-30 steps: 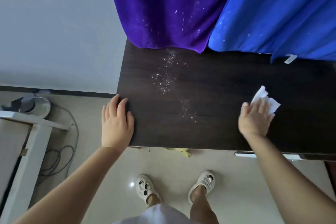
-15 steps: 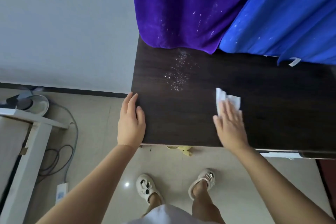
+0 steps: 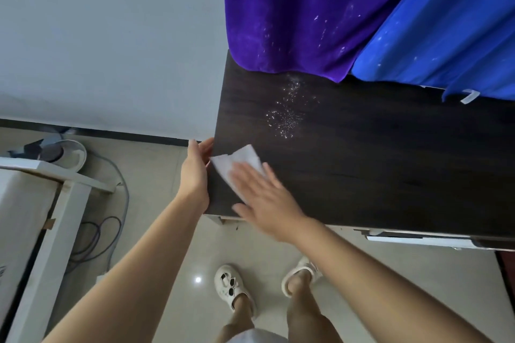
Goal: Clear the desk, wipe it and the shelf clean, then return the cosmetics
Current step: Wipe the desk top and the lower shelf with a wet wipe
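Note:
A dark wood desk (image 3: 376, 170) fills the right half of the view. My right hand (image 3: 264, 200) lies flat near the desk's front left corner, pressing a white wipe (image 3: 239, 161) onto the top. My left hand (image 3: 196, 172) is cupped against the desk's left edge, touching the wipe's tip. A patch of shiny glitter specks (image 3: 287, 114) lies on the desk beyond the wipe. No cosmetics or shelf are in view.
A purple cloth (image 3: 306, 14) and a blue cloth (image 3: 451, 30) hang over the desk's far edge. A white frame (image 3: 41, 231), a fan base (image 3: 64, 153) and cables (image 3: 97, 234) stand on the tiled floor at left. My feet in white sandals (image 3: 231, 287) are below the desk.
My right hand has swept the wipe leftward across the desk to its left corner. My left hand has slid off the top to the desk's left edge. The glitter patch nearer the front is gone.

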`<state>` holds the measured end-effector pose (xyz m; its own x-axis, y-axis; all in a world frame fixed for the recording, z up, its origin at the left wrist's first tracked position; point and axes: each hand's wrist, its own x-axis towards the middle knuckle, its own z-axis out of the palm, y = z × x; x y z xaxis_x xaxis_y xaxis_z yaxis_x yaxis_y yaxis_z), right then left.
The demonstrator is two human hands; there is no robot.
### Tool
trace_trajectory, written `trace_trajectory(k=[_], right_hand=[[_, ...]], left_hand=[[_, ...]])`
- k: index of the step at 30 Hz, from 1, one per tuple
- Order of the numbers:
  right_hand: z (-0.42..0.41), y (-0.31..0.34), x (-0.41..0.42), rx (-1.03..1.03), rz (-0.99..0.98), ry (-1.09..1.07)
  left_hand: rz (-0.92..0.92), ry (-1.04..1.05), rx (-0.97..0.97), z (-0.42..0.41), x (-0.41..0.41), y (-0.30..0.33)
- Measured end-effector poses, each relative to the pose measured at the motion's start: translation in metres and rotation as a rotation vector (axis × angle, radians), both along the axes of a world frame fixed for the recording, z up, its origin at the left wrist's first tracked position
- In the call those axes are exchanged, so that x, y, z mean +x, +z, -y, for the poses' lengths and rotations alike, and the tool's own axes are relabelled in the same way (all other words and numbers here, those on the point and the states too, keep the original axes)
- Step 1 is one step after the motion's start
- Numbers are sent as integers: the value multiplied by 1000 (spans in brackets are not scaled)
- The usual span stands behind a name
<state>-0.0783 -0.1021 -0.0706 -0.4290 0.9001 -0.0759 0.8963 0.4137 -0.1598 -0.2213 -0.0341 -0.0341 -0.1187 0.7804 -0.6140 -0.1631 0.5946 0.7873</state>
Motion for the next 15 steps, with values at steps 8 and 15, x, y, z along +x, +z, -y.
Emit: trace_trajectory(k=[8,15], right_hand=[[-69,16,127,-118,9,-1207],[-108,19,-16,-179,-6,-86]], left_hand=[[-772,-158,101,3,38,-6],[-783,-106,63,-1,38,-12]])
